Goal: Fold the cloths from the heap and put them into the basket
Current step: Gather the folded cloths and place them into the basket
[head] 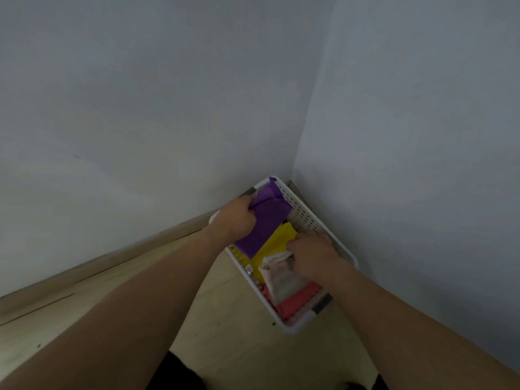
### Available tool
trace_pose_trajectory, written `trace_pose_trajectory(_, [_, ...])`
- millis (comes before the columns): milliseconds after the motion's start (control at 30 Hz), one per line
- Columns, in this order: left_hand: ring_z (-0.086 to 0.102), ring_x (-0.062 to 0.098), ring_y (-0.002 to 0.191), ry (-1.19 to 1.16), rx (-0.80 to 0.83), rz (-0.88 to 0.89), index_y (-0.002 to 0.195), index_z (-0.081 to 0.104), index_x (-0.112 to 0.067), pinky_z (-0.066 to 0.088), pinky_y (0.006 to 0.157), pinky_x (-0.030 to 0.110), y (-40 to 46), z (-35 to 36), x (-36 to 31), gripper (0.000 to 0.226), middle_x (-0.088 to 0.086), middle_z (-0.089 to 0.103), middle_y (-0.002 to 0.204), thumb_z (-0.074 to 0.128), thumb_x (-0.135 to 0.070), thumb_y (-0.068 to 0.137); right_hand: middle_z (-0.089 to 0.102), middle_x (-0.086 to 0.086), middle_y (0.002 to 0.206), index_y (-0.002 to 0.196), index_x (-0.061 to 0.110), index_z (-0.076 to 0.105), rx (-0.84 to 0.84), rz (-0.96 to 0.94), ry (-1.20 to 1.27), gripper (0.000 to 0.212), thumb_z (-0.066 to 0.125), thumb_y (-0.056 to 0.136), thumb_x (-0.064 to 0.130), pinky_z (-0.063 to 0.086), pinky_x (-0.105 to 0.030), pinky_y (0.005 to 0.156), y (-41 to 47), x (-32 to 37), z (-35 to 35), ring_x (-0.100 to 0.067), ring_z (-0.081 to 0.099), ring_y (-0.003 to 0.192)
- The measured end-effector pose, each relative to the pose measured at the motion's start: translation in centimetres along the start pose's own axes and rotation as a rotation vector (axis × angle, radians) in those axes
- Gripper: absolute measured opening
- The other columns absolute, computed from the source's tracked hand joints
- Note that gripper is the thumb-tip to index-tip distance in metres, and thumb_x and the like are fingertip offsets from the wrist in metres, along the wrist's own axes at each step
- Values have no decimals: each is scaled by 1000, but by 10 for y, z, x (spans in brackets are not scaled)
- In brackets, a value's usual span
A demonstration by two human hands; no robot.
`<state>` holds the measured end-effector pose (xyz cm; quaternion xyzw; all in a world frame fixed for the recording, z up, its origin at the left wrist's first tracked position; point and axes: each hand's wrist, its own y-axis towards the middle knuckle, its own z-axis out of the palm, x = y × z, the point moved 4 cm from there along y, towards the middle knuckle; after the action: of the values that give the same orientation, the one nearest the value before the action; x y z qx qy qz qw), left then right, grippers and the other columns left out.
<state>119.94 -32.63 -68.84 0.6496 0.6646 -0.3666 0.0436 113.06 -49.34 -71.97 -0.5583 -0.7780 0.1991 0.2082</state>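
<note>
A white perforated basket (305,218) stands on the floor in the room's corner. Inside it lie a purple cloth (266,220), a yellow cloth (277,242), a pale pink cloth (281,280) and a red cloth (299,301). My left hand (235,218) grips the purple cloth at its far left edge, over the basket. My right hand (312,253) has its fingers curled on the top of the pale pink cloth, beside the yellow one. No heap of cloths is in view.
Two pale walls meet right behind the basket, with a wooden skirting board (112,260) along the left one. Light wooden floor (242,344) lies in front of the basket. Dark clothing (174,372) shows at the bottom edge.
</note>
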Motion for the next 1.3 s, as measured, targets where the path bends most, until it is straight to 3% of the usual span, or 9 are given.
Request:
trace_pose_trajectory(133, [57, 32, 107, 31, 0, 35, 115, 58, -11, 44, 85, 30, 2, 6, 4, 28, 16, 61, 121, 45, -11, 91, 54, -8, 126, 117, 18, 61, -15, 18, 3, 32, 48, 91, 31, 24, -38, 108, 7, -6, 9, -28, 39, 125])
trace_pose_trajectory(467, [56, 29, 108, 81, 76, 116, 118, 58, -11, 43, 82, 30, 8, 29, -1, 32, 13, 59, 123, 42, -10, 90, 50, -9, 134, 130, 18, 53, 146, -1, -106, 37, 42, 96, 28, 24, -40, 111, 15, -7, 39, -28, 38, 128])
trace_pose_trajectory(567, [56, 29, 108, 88, 81, 119, 119, 56, -11, 40, 78, 28, 13, 37, 0, 32, 13, 58, 123, 42, -10, 91, 50, -9, 133, 131, 19, 53, 116, -3, -170, 39, 39, 97, 33, 25, -44, 111, 22, -8, 47, -29, 39, 127])
trace_pose_trajectory(700, [55, 30, 109, 122, 82, 137, 119, 55, -11, 39, 79, 27, 18, 41, 6, 31, 14, 58, 125, 42, -8, 91, 56, -10, 121, 118, 19, 59, 22, -12, -146, 36, 40, 91, 33, 37, -52, 99, 30, -5, 69, -34, 45, 115])
trace_pose_trajectory(767, [56, 28, 109, 133, 90, 126, 120, 57, -10, 40, 79, 27, 18, 42, 10, 31, 13, 58, 125, 42, -9, 92, 52, -9, 124, 122, 20, 55, 14, -12, -142, 36, 36, 92, 30, 28, -54, 106, 28, -5, 82, -35, 41, 120])
trace_pose_trajectory(867, [56, 26, 103, 143, 112, 111, 116, 58, -9, 39, 76, 27, 18, 43, 11, 29, 13, 59, 121, 42, -9, 92, 47, -6, 132, 130, 21, 48, 44, -14, -121, 40, 33, 94, 28, 17, -51, 113, 24, -8, 88, -32, 34, 128])
trace_pose_trajectory(1033, [56, 26, 100, 114, 99, 117, 113, 60, -8, 40, 75, 28, 22, 47, 2, 28, 10, 60, 113, 43, -9, 91, 49, -9, 130, 127, 14, 47, -8, 11, 1, 39, 41, 92, 30, 20, -48, 112, 22, -12, 80, -30, 39, 126])
trace_pose_trajectory(1167, [53, 22, 93, 120, 125, 113, 107, 59, -13, 41, 75, 28, 25, 55, 1, 24, 7, 60, 109, 44, -10, 90, 42, -14, 139, 136, 7, 37, -77, 122, 18, 56, 47, 90, 38, 19, -42, 114, 16, -19, 70, -30, 35, 131])
trace_pose_trajectory(1300, [56, 26, 102, 140, 203, 68, 115, 59, -13, 47, 83, 35, 28, 67, 8, 28, 11, 60, 119, 44, -12, 91, 32, -15, 147, 146, 6, 23, -39, 255, 166, 69, 51, 89, 34, 27, -41, 113, 11, -36, 70, -31, 31, 136])
